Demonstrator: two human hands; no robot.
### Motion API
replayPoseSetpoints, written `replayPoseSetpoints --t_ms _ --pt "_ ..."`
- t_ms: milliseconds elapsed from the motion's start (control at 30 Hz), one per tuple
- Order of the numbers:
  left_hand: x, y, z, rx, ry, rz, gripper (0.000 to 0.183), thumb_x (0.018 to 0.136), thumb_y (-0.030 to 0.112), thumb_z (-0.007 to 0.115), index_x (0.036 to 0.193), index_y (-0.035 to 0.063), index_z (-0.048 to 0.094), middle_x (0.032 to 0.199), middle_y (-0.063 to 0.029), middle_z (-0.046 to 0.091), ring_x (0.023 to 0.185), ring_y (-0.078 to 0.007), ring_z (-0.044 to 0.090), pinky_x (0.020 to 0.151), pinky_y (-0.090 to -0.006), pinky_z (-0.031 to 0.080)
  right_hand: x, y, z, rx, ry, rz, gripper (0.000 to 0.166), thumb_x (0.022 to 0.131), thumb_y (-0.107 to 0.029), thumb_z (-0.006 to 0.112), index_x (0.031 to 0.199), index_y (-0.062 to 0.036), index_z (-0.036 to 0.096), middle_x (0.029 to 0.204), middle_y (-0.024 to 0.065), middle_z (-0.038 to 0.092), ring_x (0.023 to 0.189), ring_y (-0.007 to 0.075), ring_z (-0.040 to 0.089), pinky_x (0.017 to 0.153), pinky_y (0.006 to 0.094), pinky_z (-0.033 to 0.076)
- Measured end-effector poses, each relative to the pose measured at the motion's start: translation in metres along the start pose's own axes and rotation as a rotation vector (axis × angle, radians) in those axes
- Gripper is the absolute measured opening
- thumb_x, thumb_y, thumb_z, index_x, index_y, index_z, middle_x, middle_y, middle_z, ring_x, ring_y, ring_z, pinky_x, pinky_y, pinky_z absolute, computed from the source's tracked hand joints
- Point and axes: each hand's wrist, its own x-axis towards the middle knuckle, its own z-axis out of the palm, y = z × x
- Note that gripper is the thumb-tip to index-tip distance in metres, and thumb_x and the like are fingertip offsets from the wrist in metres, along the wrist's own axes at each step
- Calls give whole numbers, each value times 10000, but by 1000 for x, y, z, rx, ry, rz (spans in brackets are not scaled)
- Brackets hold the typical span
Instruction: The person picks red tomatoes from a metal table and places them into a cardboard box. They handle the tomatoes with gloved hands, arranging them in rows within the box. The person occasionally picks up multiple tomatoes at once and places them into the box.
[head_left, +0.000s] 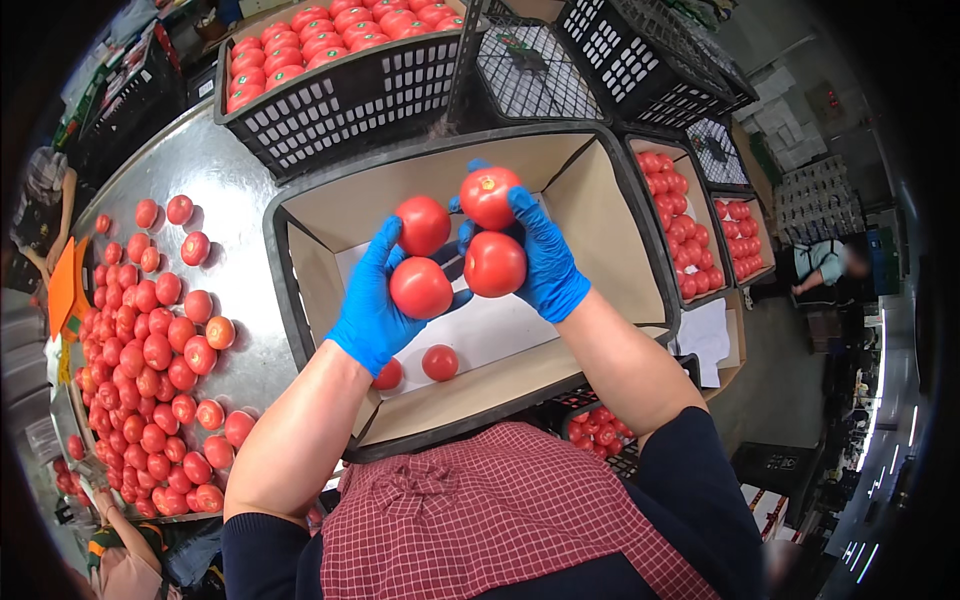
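Observation:
My left hand (381, 300), in a blue glove, is closed around two red tomatoes: an upper tomato (424, 226) and a lower tomato (421, 288). Two more are in my gloved right hand (547, 259), an upper tomato (489, 198) with its pale stem scar towards me and a lower tomato (495, 265). Both hands are over a black plastic crate (279, 274) lined with brown cardboard. On the crate's white bottom sheet, near its lower left corner, lie a tomato (440, 363) and another one (388, 374) partly hidden by my left wrist.
Loose tomatoes (142, 360) cover much of the metal table (240, 172) on my left. A black crate (337, 112) of stickered tomatoes stands beyond. Filled crates (679, 217) and stacked black crates (645, 60) are at right. Other people (127, 540) are at the left and right edges.

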Motion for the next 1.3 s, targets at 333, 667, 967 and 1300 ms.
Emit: replayPoseSetpoints --t_ms 333,667,967,1300 --pt "-3 -4 1 8 -86 -88 698 918 608 494 1403 110 431 1416 -159 463 1243 -359 524 932 -666 464 7 -3 -6 76 -22 -74 539 880 -391 654 1308 -106 492 1124 99 575 937 235 590 847 380 516" --pt "-9 10 -1 60 -156 26 840 851 710 489 1423 97 425 1414 -163 465 1212 -356 539 952 -671 436 5 -5 -8 -352 37 -213 459 977 -451 522 1299 -124 518 1161 32 576 969 145 577 744 272 492" --pt "-9 7 -1 176 -241 39 871 859 726 465 1472 115 366 1463 -136 415 1295 -349 474 940 -663 450 3 -5 -8 -784 -38 -540 519 888 -141 705 1362 -79 503 1313 56 561 1120 157 569 956 300 476" --pt "-16 8 0 165 -210 83 840 868 710 469 1451 111 383 1437 -152 441 1275 -345 494 945 -649 454 5 -7 2 -729 -63 -307 574 921 -195 664 1435 -75 439 1369 85 526 1189 177 537 1004 320 448"
